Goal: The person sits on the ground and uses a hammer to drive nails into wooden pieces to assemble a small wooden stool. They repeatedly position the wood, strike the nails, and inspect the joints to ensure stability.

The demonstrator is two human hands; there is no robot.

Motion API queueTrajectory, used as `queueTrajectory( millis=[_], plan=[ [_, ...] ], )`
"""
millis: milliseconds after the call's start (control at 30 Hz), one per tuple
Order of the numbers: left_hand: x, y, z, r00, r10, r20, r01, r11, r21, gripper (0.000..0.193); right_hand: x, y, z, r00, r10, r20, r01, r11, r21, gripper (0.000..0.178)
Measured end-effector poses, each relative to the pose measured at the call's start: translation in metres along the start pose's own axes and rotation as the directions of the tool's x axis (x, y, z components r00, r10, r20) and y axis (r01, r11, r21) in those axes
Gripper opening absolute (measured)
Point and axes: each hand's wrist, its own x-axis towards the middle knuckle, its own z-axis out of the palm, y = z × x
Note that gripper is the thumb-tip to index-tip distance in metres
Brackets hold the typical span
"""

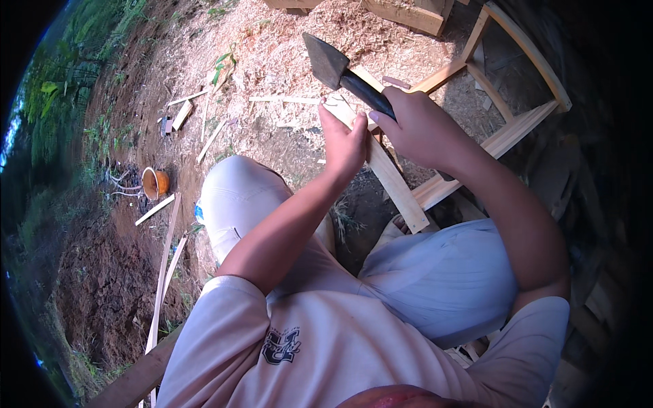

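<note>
My left hand (345, 141) is closed around the far end of a flat pale wooden slat (396, 190). Its thumb lies along one edge, and the slat slants down toward my lap. Above it, my right hand (416, 126) grips the dark handle of a broad-bladed chopping tool (326, 62). The wedge-shaped grey metal blade points up and to the left, in the air beyond the slat's far end. Curled fingers hide part of the handle. The blade's exact kind is hard to tell.
To the right lies a wooden frame (520, 124) of joined bars. Wood shavings (272, 51) cover the ground ahead, with a thick beam (405, 15) at the far edge. An orange bucket (156, 183) and long thin strips (166, 262) lie to the left.
</note>
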Motion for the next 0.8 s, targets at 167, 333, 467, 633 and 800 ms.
queueTrajectory(
  millis=[167,333,467,633,800],
  plan=[
    [-0.002,0.003,0.001,0.999,-0.007,-0.054,0.016,0.988,0.151,0.087,-0.003,0.005,0.01,0.995,-0.063,0.074,0.075,0.983,-0.166,0.034],
    [-0.009,0.003,0.006,0.965,-0.201,-0.166,0.223,0.967,0.123,0.074,-0.009,-0.024,0.003,0.992,-0.123,0.024,0.125,0.98,-0.157,0.033],
    [-0.013,0.038,0.005,0.9,-0.433,-0.055,0.43,0.858,0.281,0.056,-0.008,-0.024,0.004,0.99,-0.138,0.009,0.137,0.97,-0.2,0.032],
    [-0.013,0.048,0.001,0.911,-0.403,-0.09,0.408,0.843,0.351,0.057,-0.005,-0.014,0.018,0.993,-0.074,0.092,0.096,0.962,-0.256,0.032],
    [-0.017,0.049,0.002,0.885,-0.457,-0.086,0.456,0.815,0.357,0.06,-0.012,-0.052,0.001,0.98,-0.185,-0.072,0.175,0.976,-0.13,0.031]
  ],
)
